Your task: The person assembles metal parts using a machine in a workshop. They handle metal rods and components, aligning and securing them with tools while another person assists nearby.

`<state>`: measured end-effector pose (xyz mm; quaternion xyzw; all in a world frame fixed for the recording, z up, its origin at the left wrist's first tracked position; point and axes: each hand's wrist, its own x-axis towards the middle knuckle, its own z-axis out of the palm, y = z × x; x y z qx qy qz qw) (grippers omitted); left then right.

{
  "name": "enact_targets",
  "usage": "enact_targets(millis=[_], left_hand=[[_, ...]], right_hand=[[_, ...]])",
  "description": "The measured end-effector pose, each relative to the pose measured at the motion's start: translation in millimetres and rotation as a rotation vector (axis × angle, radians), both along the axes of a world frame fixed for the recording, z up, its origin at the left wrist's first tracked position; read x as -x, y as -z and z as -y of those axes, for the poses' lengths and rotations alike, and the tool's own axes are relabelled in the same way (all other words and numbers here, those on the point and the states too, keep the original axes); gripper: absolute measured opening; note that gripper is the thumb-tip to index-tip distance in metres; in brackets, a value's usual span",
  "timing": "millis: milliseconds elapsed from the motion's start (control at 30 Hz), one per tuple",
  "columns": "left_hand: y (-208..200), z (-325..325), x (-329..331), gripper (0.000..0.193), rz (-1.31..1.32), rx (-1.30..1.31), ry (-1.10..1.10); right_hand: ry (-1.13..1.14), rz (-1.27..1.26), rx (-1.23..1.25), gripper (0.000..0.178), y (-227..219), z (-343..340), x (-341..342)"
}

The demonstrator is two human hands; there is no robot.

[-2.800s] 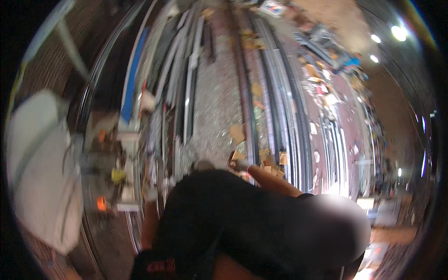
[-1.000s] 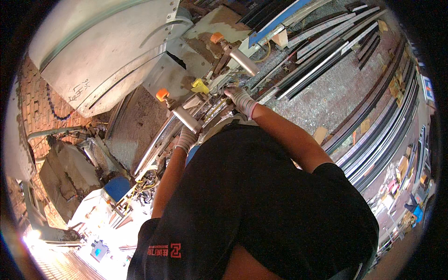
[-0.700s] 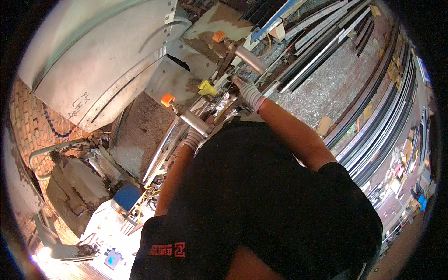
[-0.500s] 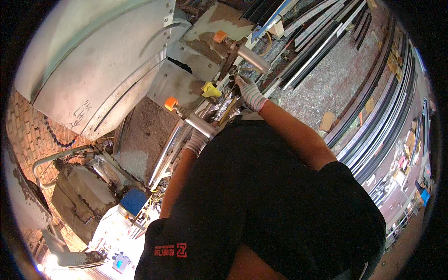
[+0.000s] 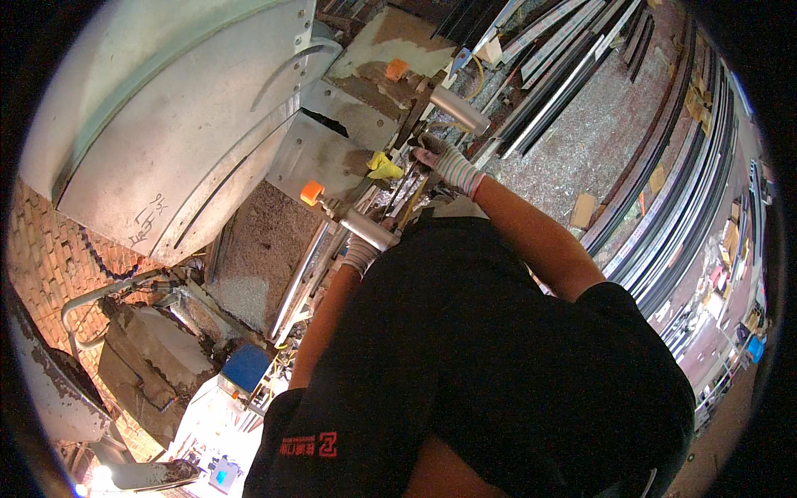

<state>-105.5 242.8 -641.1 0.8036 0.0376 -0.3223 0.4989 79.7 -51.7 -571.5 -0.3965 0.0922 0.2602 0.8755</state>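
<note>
Curving along nine o'clock, orange bricks [image 5: 41, 257] fill the far left side. Up at ten o'clock hangs a big white cover [image 5: 158, 158], with some marks on it. Down at eight o'clock sits a small blue box [image 5: 245, 368], near a very bright patch. Closer to the middle, at ten o'clock, an orange knob [image 5: 312, 193] sticks out just beside the lower metal tube [image 5: 369, 229]. The left hand [image 5: 359, 253], in a striped glove, is at nine o'clock, right by that tube. The tube hides part of it, so I cannot tell if it is grabbing anything. At twelve o'clock is a crumpled yellow scrap [image 5: 384, 166], with another orange knob [image 5: 396, 69] higher up. At one o'clock the right hand [image 5: 452, 166], also gloved, has bent fingers between the yellow scrap and the upper metal tube [image 5: 459, 110]. I cannot tell if it is pinching something. A black shirt [image 5: 481, 332] covers five to six o'clock. Long bars [image 5: 573, 62] lie between one and two o'clock, and more bars [image 5: 677, 228] curve past three.
</note>
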Motion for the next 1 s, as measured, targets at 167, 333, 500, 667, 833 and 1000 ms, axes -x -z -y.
enact_targets(millis=[167, 333, 500, 667, 833, 1000], left_hand=[[17.2, 2.2, 0.8, 0.051, 0.152, -0.243, 0.254], [-28.5, 2.1, -7.0, 0.051, -0.291, 0.396, -0.409], [-125.3, 6.4, -6.6, 0.051, -0.344, 0.166, -0.427], [-129.6, -8.8, 25.2, 0.054, -0.187, -0.471, 0.019], [-34.2, -45.6, 56.2, 0.060, -0.221, -0.416, 0.106], [10.4, -71.1, 83.5, 0.059, -0.130, -0.302, 0.060]], right_hand=[[-0.325, 0.030, 0.426, 0.043, -23.2, 7.6, -0.2], [-0.310, 0.300, 0.787, 0.046, -42.9, 0.5, -5.8], [-0.242, 0.550, 1.246, 0.038, -53.8, 6.6, -5.5], [-0.089, 0.775, 1.424, 0.027, -60.2, 14.3, -8.5], [-0.133, 0.789, 1.539, 0.020, -57.1, 17.8, -16.9], [-0.290, 0.787, 1.567, 0.020, -51.4, 25.6, -24.0]])
